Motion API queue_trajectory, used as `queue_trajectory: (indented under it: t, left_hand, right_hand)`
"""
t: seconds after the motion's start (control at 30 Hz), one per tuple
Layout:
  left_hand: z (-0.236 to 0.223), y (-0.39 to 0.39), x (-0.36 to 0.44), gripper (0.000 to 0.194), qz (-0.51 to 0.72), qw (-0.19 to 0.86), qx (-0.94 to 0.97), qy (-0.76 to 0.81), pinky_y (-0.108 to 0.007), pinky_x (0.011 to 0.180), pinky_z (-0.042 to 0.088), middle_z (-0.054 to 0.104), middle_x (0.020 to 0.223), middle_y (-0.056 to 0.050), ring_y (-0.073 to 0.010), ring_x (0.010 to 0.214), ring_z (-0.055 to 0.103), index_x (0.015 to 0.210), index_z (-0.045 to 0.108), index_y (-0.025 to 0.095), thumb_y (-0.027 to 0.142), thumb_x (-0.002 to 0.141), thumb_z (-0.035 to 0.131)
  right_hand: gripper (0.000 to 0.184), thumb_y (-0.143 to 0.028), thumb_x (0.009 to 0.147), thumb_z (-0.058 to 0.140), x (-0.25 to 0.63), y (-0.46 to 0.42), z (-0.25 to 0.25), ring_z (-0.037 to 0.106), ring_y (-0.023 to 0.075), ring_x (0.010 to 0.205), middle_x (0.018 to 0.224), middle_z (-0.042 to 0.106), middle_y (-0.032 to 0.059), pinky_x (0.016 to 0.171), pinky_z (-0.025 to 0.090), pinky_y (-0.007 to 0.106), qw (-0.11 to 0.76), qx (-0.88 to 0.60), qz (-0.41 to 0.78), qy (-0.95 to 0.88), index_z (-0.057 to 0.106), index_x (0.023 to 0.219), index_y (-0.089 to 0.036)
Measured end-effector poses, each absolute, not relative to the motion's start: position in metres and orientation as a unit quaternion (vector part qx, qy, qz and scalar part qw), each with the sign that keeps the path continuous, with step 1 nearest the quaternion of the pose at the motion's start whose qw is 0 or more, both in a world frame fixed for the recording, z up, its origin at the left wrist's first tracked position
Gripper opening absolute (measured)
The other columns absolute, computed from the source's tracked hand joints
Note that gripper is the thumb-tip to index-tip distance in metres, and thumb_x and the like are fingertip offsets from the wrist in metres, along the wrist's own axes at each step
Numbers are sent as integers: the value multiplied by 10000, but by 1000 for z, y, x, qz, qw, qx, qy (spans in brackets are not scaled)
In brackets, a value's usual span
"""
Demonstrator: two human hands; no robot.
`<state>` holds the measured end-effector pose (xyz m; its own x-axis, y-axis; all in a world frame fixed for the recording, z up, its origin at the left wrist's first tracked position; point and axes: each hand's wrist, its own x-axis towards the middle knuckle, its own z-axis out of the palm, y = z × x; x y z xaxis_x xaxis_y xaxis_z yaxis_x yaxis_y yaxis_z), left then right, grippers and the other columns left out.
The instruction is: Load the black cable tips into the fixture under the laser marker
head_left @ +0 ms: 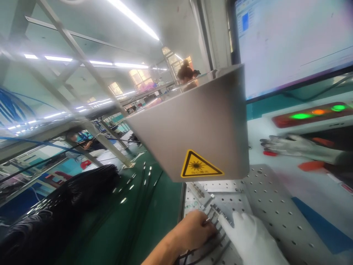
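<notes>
Crowding the metal fixture point(202, 194), hands point(194, 229) point(249, 232) partly hide dark cables point(211, 249).

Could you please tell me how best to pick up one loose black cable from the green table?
I'd pinch the cable just behind its metal tip, from above, with the left hand: the cable looks thin and lies along the table with its upper side uncovered.

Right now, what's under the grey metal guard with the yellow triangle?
A perforated silver metal plate and slanted silver metal fixture show below; the guard hides anything farther back.
</notes>
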<state>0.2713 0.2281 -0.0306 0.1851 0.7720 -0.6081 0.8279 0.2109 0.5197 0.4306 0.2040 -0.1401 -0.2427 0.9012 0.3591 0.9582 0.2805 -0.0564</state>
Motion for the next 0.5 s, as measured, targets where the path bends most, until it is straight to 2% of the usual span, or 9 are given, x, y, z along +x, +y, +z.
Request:
queue_trajectory:
  t: [0.1, 0.2, 0.33, 0.5]
  left_hand:
    - [-36, 229, 276, 241, -14, 455, 608, 651, -255, 496, 196, 293, 511, 73, -68, 521, 252, 570, 360, 190, 203, 775, 485]
    - [-43, 226, 280, 257, -1, 413, 605, 680, -252, 535, 208, 329, 556, 68, -71, 582, 273, 587, 377, 179, 216, 816, 489]
    - [-47, 222, 286, 280, -9, 389, 598, 700, -263, 551, 204, 330, 557, 63, -76, 602, 291, 593, 392, 174, 234, 855, 468]
    - [-43, 217, 291, 290, 3, 411, 582, 702, -277, 526, 182, 275, 536, 67, -78, 553, 251, 596, 328, 189, 232, 872, 406]
  right_hand:
    - [219, -117, 880, 568, 427, 202, -130, 623, 169, 675, 685, 603, 56, 600, 460, 242, 182, -611, -104, -763, 729, 818, -251]
    - [266, -176, 882, 609, 422, 202, -124, 617, 170, 629, 612, 572, 55, 579, 479, 242, 191, -646, -134, -727, 655, 620, -187]
    - [284, -193, 891, 600, 420, 204, -124, 604, 173, 608, 601, 569, 55, 566, 468, 255, 218, -662, -102, -710, 639, 610, -182]
    - [329, -222, 932, 513, 420, 206, -129, 621, 200, 673, 615, 573, 80, 591, 457, 267, 242, -677, -23, -695, 641, 632, -177]
